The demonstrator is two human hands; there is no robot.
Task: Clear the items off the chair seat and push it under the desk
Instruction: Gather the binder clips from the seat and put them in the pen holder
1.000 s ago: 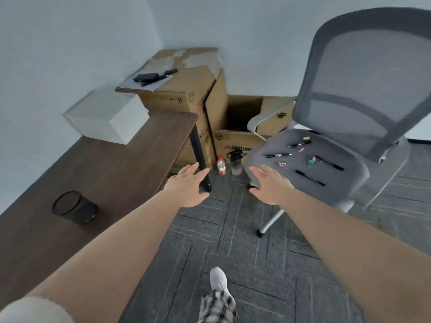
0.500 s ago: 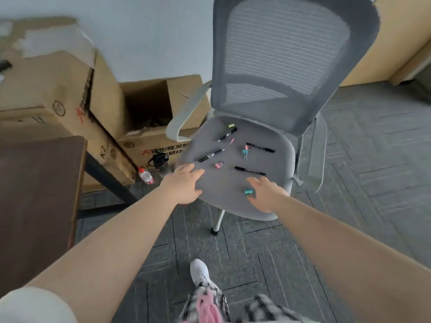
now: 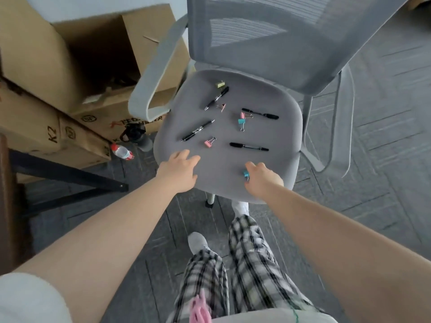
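Seat (image 3: 268, 127) front edge lies bare between the hands; pens (image 3: 249, 146) and clips (image 3: 210, 142) crowd its middle; armrests (image 3: 149, 89) wall both sides.

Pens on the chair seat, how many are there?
4. One pen at the back-left, one at mid-left, one at the back-right, one at the front-right. None seems hidden.

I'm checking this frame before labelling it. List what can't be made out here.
- Right hand: covers part of the teal clip; a grip can't be confirmed.
- Chair base: hidden under the seat, apart from one leg.
- Desk: cut off by the left edge.
- Open box: its inside is too dark.
- Box print: hidden behind the armrest.
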